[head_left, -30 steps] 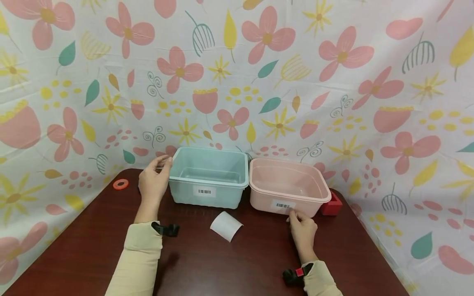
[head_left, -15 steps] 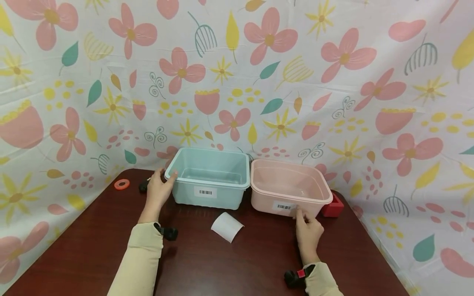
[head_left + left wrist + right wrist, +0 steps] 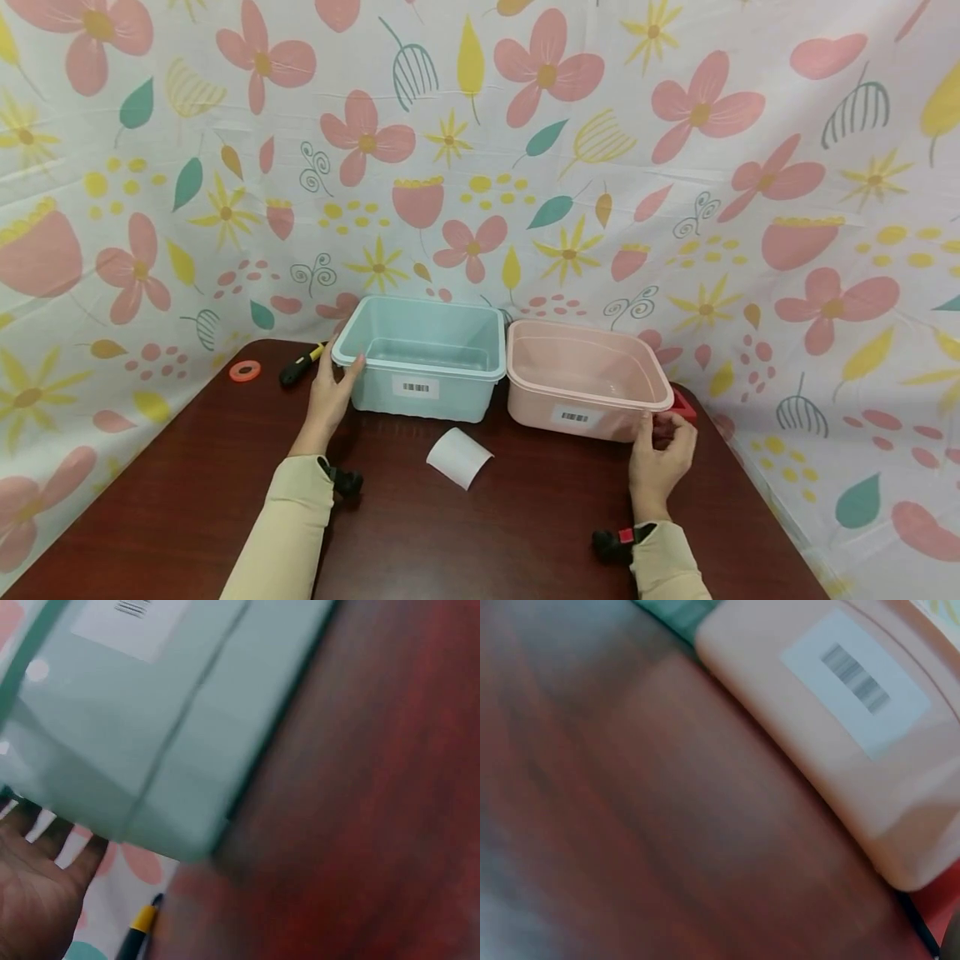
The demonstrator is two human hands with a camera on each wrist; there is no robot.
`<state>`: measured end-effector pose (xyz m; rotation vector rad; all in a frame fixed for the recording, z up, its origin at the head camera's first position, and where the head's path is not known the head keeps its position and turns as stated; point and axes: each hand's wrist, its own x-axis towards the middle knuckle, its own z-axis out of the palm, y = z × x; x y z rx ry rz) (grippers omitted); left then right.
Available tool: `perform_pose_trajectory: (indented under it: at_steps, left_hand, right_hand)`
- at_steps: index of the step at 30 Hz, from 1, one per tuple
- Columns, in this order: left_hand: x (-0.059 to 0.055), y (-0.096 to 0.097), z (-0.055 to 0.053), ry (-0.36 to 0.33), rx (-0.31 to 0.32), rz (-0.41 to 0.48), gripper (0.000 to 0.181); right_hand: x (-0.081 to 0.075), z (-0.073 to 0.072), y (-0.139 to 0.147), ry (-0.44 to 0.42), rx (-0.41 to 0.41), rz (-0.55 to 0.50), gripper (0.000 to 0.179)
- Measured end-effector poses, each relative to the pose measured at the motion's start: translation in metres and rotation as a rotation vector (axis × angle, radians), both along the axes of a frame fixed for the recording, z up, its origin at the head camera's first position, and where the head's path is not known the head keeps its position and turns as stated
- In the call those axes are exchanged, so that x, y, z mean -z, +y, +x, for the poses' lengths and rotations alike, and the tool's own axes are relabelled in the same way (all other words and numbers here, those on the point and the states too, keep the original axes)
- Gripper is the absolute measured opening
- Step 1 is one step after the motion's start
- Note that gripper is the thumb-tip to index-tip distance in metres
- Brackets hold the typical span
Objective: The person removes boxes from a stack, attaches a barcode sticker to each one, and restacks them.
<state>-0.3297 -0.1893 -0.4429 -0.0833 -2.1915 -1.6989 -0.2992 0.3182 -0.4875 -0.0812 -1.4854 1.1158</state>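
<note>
My left hand (image 3: 328,400) is at the left front corner of the light blue bin (image 3: 420,400). Its thumb lies near the front rim, while the fingers reach along the left side. In the left wrist view, extended fingers (image 3: 88,862) meet the bin's side wall; the thumb is out of frame. My right hand (image 3: 662,457) is at the right front corner of the pink bin (image 3: 536,412), thumb and fingertips just under its rim. Each bin bears a white barcode label on its front. Only a sliver of the right hand shows in the right wrist view.
Curled white paper (image 3: 459,458) lies in front of the bins. An orange ring (image 3: 244,371) and a slim black and yellow tool (image 3: 300,365) lie at the left. Behind the pink bin's right end is a red box-like thing (image 3: 683,404). A flowered cloth (image 3: 480,167) hangs behind the table.
My left hand has come down onto the blue bin's left corner, uncovering the black and yellow tool. My right hand has moved right along the pink bin's front to its corner. Both bins stay put.
</note>
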Motion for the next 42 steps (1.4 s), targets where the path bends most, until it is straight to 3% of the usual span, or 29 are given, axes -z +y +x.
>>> perform_pose_trajectory:
  at_steps: [4, 7, 13, 19, 27, 30, 31, 36, 38, 42]
  left_hand:
    - [0.007, 0.000, -0.001, 0.057, 0.035, 0.032, 0.080]
    - [0.012, 0.000, -0.001, 0.110, 0.026, 0.065, 0.076]
    - [0.018, 0.000, 0.005, 0.194, -0.042, 0.137, 0.070]
    - [0.022, 0.001, 0.007, 0.197, -0.055, 0.150, 0.069]
    - [0.001, 0.007, 0.024, 0.232, -0.041, 0.109, 0.068]
    - [0.001, 0.008, 0.025, 0.236, -0.047, 0.109, 0.067]
    - [0.005, 0.007, 0.021, 0.245, -0.056, 0.109, 0.066]
    - [0.005, 0.009, 0.022, 0.244, -0.070, 0.090, 0.066]
    - [0.000, 0.011, 0.026, 0.249, -0.069, 0.084, 0.066]
    - [0.002, 0.011, 0.024, 0.267, -0.053, 0.100, 0.065]
  right_hand:
    - [0.001, -0.004, 0.013, -0.021, 0.049, 0.023, 0.040]
    - [0.001, -0.007, 0.020, -0.023, 0.069, 0.006, 0.045]
    - [-0.002, -0.016, 0.030, 0.008, -0.005, 0.022, 0.048]
    - [-0.002, -0.020, 0.034, -0.033, -0.034, 0.120, 0.047]
    - [0.001, -0.029, 0.039, -0.172, -0.065, 0.169, 0.050]
    - [0.002, -0.031, 0.041, -0.204, -0.060, 0.174, 0.048]
    - [0.002, -0.031, 0.041, -0.216, -0.055, 0.168, 0.046]
    - [-0.001, -0.030, 0.036, -0.240, -0.016, 0.097, 0.042]
    - [-0.005, -0.030, 0.031, -0.257, -0.017, 0.049, 0.043]
    - [-0.014, -0.030, 0.026, -0.334, -0.045, -0.088, 0.045]
